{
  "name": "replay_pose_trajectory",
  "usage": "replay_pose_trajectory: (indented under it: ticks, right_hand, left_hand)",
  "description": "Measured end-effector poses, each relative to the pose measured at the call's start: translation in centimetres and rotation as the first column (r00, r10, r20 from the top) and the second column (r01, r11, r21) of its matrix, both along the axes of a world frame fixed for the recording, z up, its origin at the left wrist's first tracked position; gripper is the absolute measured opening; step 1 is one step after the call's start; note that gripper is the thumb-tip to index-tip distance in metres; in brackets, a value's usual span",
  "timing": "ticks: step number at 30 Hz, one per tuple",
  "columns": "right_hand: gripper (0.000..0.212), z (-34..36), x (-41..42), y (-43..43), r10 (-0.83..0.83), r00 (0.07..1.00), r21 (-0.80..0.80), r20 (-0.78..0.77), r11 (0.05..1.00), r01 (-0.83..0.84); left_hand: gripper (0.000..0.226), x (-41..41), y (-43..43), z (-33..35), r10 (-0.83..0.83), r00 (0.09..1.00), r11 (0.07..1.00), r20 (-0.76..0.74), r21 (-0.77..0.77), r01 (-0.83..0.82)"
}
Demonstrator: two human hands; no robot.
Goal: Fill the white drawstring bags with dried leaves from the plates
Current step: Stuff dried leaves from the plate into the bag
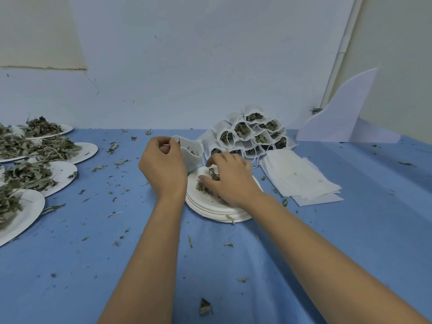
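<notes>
Left hand (163,167): pinching the open bag (191,153) by its rim, mid-table.
Right hand (230,181): grabbing leaves (202,185) off the plate stack (210,206).
Done: filled bags (250,134) piled at the back edge.
Left: flat bags (301,178), loaded plates (63,171) at the left edge.

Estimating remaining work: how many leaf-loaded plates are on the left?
5 on the left: back plate, right plate, far-left plate, middle plate, nearest plate. Others may be cut off at the frame edge.
</notes>
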State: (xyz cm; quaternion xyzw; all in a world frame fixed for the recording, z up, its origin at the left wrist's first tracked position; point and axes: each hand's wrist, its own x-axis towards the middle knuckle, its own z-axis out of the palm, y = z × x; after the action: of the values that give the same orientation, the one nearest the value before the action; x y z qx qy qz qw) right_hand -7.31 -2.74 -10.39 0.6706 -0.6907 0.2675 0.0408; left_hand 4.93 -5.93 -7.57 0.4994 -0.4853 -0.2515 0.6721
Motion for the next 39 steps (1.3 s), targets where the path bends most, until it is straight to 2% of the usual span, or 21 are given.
replay_pose_trajectory:
  ticks: [2, 6, 9, 11, 14, 16, 17, 20, 21, 23, 25, 28, 32, 34, 36, 39]
  right_hand:
    - [0.044, 0.5, 0.4, -0.1, 0.078, 0.996, 0.053, -0.038, 0.996, -0.076]
    - [0.031, 0.6, 0.5, -0.1, 0.124, 0.992, 0.18, -0.008, 0.976, -0.12]
    - [0.024, 0.5, 0.0, 0.3, 0.086, 0.995, 0.13, 0.05, 0.987, -0.092]
    - [0.025, 0.5, -0.5, 0.6, 0.088, 0.984, 0.058, 0.154, 0.994, -0.098]
    - [0.035, 0.8, -1.8, 1.0, 0.121, 0.95, -0.087, 0.289, 0.991, -0.1]
    - [0.046, 1.1, -2.8, 1.5, 0.168, 0.918, -0.052, 0.359, 0.986, -0.16]
    - [0.054, 1.2, -3.2, 1.7, 0.19, 0.917, 0.016, 0.351, 0.978, -0.209]
    - [0.073, 0.7, -3.5, 1.9, 0.267, 0.956, 0.292, 0.122, 0.911, -0.291]
    - [0.074, 0.5, -3.3, 1.8, 0.291, 0.953, 0.353, 0.083, 0.886, -0.301]
    - [0.067, 0.2, -2.7, 1.3, 0.301, 0.948, 0.401, 0.1, 0.86, -0.316]
    - [0.057, 0.1, -2.0, 0.7, 0.253, 0.96, 0.385, 0.117, 0.88, -0.278]
    - [0.039, 0.0, -1.1, -0.1, 0.166, 0.985, 0.336, 0.048, 0.926, -0.173]
    - [0.025, -0.1, -0.7, -0.6, 0.193, 0.981, 0.272, 0.018, 0.943, -0.191]
    - [0.021, 0.1, -0.5, -0.8, 0.217, 0.976, 0.247, 0.008, 0.945, -0.212]
    - [0.02, 0.2, -0.3, -1.0, 0.206, 0.976, 0.232, -0.067, 0.955, -0.186]
    - [0.028, 0.1, -0.3, -1.4, 0.132, 0.98, 0.176, -0.151, 0.979, -0.105]
  left_hand:
    - [0.009, 0.1, 0.0, 0.1, -0.002, 0.999, 1.0, -0.045, 0.004, 0.002]
    - [0.008, 0.2, 0.1, 0.0, -0.027, 0.997, 0.999, -0.068, 0.024, 0.029]
    - [0.008, 0.2, 0.1, -0.1, -0.034, 0.998, 0.999, -0.055, 0.032, 0.036]
    - [0.008, 0.1, 0.1, -0.1, -0.041, 0.998, 0.998, -0.054, 0.036, 0.043]
    - [0.009, -0.1, 0.3, -0.1, -0.055, 0.997, 0.998, -0.055, 0.036, 0.057]
    - [0.009, -0.1, 0.2, -0.1, -0.058, 0.997, 0.998, -0.047, 0.034, 0.06]
    - [0.009, -0.2, 0.2, -0.2, -0.06, 0.997, 0.998, -0.043, 0.035, 0.061]
    - [0.008, -0.2, 0.1, -0.3, -0.063, 0.998, 0.997, -0.028, 0.032, 0.064]
    - [0.008, -0.3, 0.2, -0.3, -0.064, 0.998, 0.997, -0.024, 0.03, 0.065]
    - [0.008, -0.3, 0.2, -0.4, -0.064, 0.998, 0.997, -0.019, 0.03, 0.065]
    - [0.008, -0.3, 0.2, -0.4, -0.063, 0.998, 0.997, -0.013, 0.032, 0.064]
    - [0.009, -0.4, 0.3, -0.5, -0.078, 0.997, 0.996, -0.011, 0.039, 0.079]
    - [0.009, -0.5, 0.3, -0.5, -0.088, 0.996, 0.995, -0.002, 0.037, 0.088]
    - [0.009, -0.5, 0.4, -0.5, -0.089, 0.996, 0.995, -0.002, 0.044, 0.089]
    - [0.009, -0.6, 0.5, -0.5, -0.094, 0.996, 0.994, -0.003, 0.05, 0.094]
    - [0.009, -0.5, 0.5, -0.5, -0.096, 0.995, 0.994, -0.008, 0.054, 0.096]
